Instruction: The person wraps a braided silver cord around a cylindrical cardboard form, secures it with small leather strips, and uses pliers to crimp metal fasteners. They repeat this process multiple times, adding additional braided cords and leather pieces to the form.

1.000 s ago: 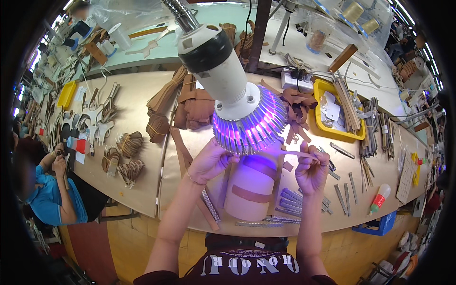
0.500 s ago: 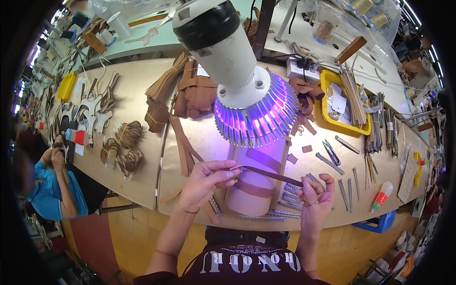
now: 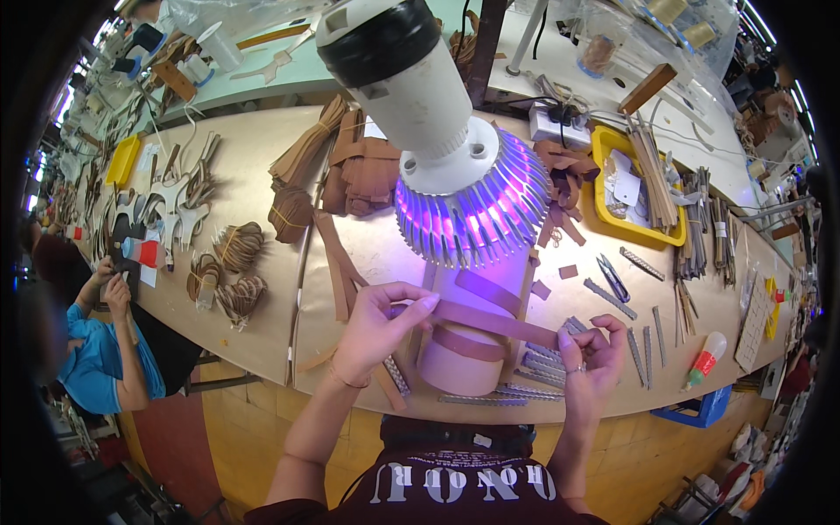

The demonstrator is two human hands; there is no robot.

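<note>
A flat brown leather strip (image 3: 499, 322) is stretched between my two hands, its broad face showing. My left hand (image 3: 385, 322) pinches one end between thumb and fingers; my right hand (image 3: 591, 357) pinches the other, its outer fingers curled. Beneath the strip lies a pale cylinder (image 3: 459, 369) with brown bands around it, one of them a leather band (image 3: 469, 344) just below the held strip. Above it glows a lamp (image 3: 468, 206) with purple light and a finned rim. Braided grey strips (image 3: 540, 367) lie beside the cylinder, close to my right hand.
A yellow tray (image 3: 604, 206) holds tags at the right, near thread snips (image 3: 613, 278) and a bottle (image 3: 705, 360). Bundles of brown strips (image 3: 366, 175) lie behind my left hand, coiled bundles (image 3: 236, 248) farther left. A co-worker in a blue top (image 3: 92, 359) sits at the left.
The strip has turned from edge-on to show its flat brown face. My left hand has rolled over, back upward, and my right hand has shifted slightly right.
</note>
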